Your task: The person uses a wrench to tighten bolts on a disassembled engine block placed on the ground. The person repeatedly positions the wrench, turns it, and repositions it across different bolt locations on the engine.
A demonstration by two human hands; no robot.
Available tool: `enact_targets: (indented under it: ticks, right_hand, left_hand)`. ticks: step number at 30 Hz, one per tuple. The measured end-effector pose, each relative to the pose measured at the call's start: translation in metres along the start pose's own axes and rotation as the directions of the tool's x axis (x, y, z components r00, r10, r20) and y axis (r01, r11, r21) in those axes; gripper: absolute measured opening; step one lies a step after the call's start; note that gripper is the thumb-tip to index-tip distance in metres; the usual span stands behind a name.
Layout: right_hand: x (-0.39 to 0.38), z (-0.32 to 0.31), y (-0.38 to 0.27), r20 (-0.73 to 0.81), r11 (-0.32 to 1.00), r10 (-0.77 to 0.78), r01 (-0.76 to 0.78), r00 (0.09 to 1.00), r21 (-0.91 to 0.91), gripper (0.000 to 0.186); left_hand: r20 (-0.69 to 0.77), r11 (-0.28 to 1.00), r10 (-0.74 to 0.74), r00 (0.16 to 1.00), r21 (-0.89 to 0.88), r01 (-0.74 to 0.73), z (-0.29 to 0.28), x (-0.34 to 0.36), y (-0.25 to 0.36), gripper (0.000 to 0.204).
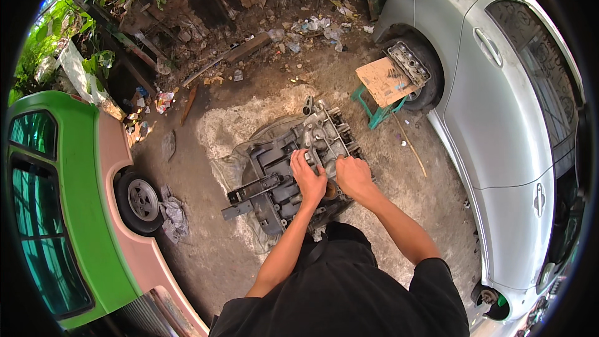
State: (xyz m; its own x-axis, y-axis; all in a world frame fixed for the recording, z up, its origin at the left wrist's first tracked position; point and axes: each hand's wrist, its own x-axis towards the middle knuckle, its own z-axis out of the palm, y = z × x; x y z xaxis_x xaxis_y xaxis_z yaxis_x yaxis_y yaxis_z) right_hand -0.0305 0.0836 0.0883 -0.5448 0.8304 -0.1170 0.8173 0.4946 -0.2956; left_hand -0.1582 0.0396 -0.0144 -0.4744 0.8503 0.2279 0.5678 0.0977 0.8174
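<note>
Two bare hands: left hand [308,176], fingers half-bent, over the black-and-grey metal engine assembly [273,163]; right hand [354,176] curled just beside it, knuckles up. Can't tell what either grips. Risk, my read: hard force on a stuck or greasy part lets a hand slip, knuckles hit cast edges; any small loose bit could drop into the gaps if fingers let go early. Assembly sits low, under both hands, dark bulk mostly left, paler metal ahead. Further out: green plastic stool [378,117] ahead-right, tan wooden board [376,80] on top bearing a silver cast-metal part [409,62]. Silver car [458,93] right, green-and-pink vehicle [81,175] left.
</note>
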Motion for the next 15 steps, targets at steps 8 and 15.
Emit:
enact_targets:
  ticks: [8, 15]
  right_hand:
    - [-0.013, 0.021, 0.002, -0.052, 0.997, 0.062, -0.059, 0.997, 0.055, 0.032]
    - [-0.013, 0.039, 0.014, -0.077, 0.996, 0.081, -0.078, 0.994, 0.043, 0.025]
  left_hand:
    - [0.012, 1.000, -0.018, 1.000, 0.021, 0.017, 0.000, -0.001, 0.000, 0.059]
    - [0.033, 0.999, -0.027, 0.999, 0.019, 0.027, -0.003, -0.001, 0.002, 0.057]
